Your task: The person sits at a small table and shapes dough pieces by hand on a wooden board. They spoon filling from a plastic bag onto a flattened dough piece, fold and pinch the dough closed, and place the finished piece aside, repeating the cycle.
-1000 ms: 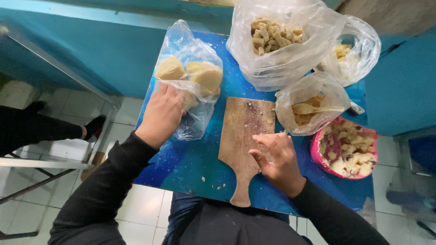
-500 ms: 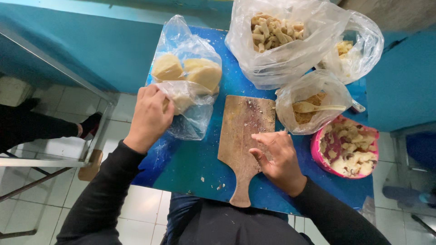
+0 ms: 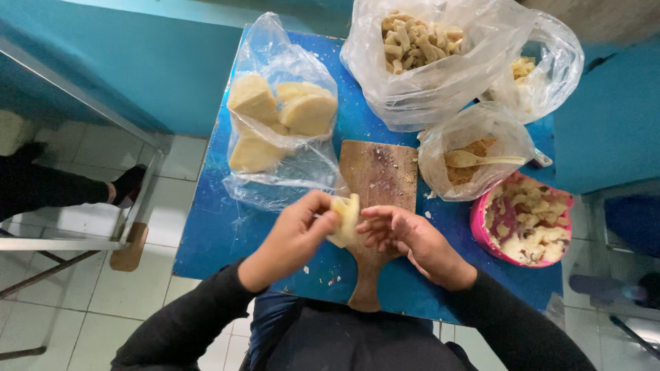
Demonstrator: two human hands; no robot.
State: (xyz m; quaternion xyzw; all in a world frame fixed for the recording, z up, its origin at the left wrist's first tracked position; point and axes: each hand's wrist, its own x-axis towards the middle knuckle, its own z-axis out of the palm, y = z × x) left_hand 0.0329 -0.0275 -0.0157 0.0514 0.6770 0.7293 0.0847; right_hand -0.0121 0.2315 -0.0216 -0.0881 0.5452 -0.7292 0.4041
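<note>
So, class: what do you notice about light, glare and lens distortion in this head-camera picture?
Head view: soft, even light with faint shadows; white glare on the clear bags; wide-lens bending curves the blue table edges; the hands, left hand and right hand, and the pale dough piece look sharp.

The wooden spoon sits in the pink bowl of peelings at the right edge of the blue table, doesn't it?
Not quite. The wooden spoon is at the right side of the blue table, but it lies in the small clear bag of brown crumbs, not in the pink bowl, which sits just below that bag. The head view shows this.
</note>
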